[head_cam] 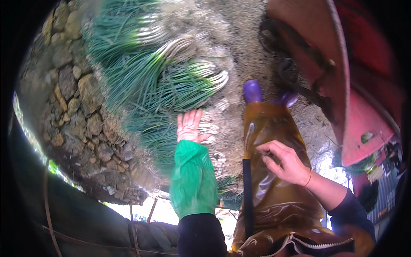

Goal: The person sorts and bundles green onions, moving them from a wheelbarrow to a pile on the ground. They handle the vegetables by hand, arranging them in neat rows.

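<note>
My left hand (190,126), with a green sleeve cover (194,180) over the forearm, lies palm down with fingers stretched out on a heap of spring onions (160,128). It rests where the green leaves meet the white stems (208,128). Just beyond its fingertips is a bunch of spring onions (192,83) with roots to the right. More bunches (151,32) are piled farther up, leaves to the left. My right hand (284,162) hovers over or touches the brown waterproof apron (276,199); I cannot tell which. Its fingers are slightly bent and hold nothing.
A rough stone wall (80,106) runs along the left of the heap. Large red equipment (362,125) with curved panels stands at the right, close to my purple boots (252,91). Wet concrete ground (247,41) lies between it and the onions. Dark sheeting (96,221) hangs at lower left.
</note>
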